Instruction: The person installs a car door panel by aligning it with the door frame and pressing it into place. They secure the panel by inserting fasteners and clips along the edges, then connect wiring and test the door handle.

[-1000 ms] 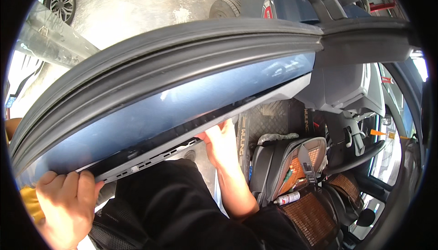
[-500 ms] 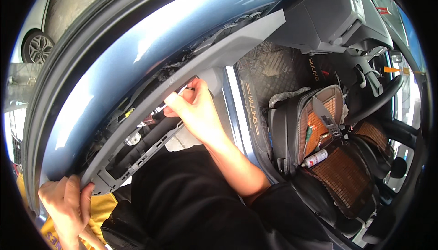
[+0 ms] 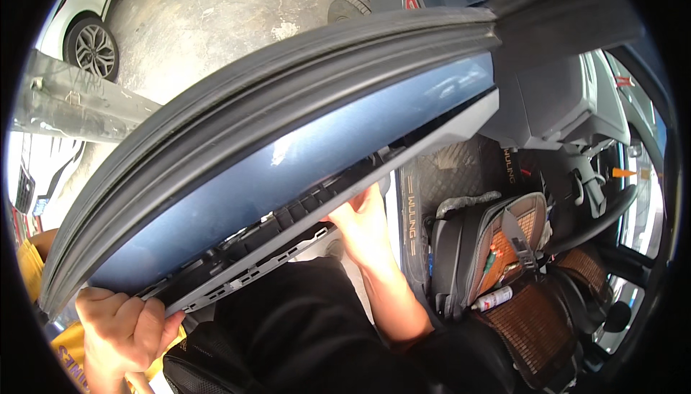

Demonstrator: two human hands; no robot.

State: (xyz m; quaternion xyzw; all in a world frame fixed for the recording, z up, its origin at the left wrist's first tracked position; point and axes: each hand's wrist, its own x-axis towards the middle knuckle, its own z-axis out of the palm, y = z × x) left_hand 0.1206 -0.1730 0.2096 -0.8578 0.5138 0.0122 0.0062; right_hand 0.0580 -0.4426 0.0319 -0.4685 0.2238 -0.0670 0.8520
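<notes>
A grey door trim panel (image 3: 425, 137) runs slantwise along the blue car door (image 3: 237, 171), with a dark gap between the two where clips and inner parts show. My left hand (image 3: 126, 329) is closed around the panel's lower-left end, thumb on the near side. Midway along, my right hand (image 3: 363, 228) grips the panel from its near face; the fingertips are partly hidden by the panel edge. Slotted tabs (image 3: 288, 250) line the panel's near lower edge.
A black rubber seal (image 3: 237, 99) curves around the door frame. To the right are a seat with a brown beaded cover (image 3: 529, 279), a dark bag (image 3: 461, 250), a spray can (image 3: 493, 298) and a steering wheel (image 3: 612, 214). Yellow cloth (image 3: 68, 351) shows at lower left.
The view has shifted, showing more floor beyond the door. The panel sits closer to the door and the gap has narrowed. My right hand has gone from a pinch at the panel's opening to its near face.
</notes>
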